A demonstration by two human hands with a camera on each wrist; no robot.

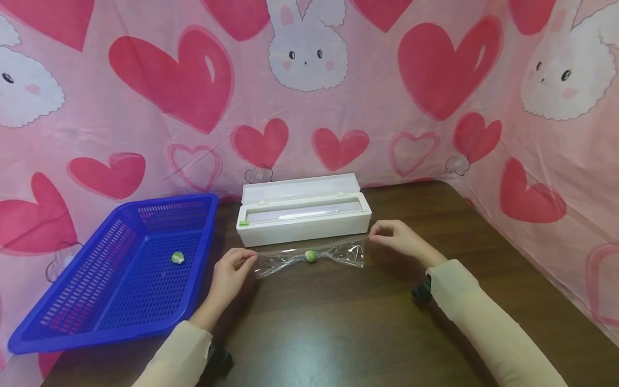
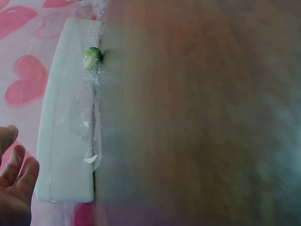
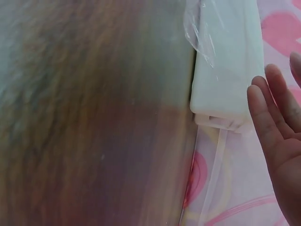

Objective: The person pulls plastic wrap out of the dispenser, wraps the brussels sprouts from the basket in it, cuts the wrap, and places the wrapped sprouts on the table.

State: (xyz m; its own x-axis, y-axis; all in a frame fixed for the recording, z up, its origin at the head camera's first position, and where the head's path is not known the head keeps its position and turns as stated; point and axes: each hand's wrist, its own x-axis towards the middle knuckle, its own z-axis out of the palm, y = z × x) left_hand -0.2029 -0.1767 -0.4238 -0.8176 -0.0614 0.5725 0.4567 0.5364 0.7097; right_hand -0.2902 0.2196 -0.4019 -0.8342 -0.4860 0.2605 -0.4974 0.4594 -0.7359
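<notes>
Blue basket: one blue rectangular perforated plastic basket (image 1: 111,334), left of the long white lidded box, seen only from the head.
Loose sprout: one small round green-and-pale sprout (image 1: 178,257) on the basket's floor, left of the white box.
Left hand: one bare left hand (image 1: 229,275), in front of the box's left end; thumb and forefinger pressed together, pinching the film's left end. Its wrist view leaves that pinch out of frame, showing looser fingers.
White box: one long white lidded box (image 1: 304,231), lid (image 1: 300,188) tipped back, one green tab (image 1: 244,223) at its left end.
Film: one strip of clear, crinkled plastic film (image 1: 282,258), just in front of the box, narrowing toward its middle.
Film's sprout: the second of two sprouts, green and round (image 1: 311,256), at that middle; the left wrist view shows it, the right doesn't.
Right hand: one bare right hand (image 1: 398,237), off the box's right front corner; thumb and forefinger pinch the film's right end, while its wrist view shows straighter fingers.
</notes>
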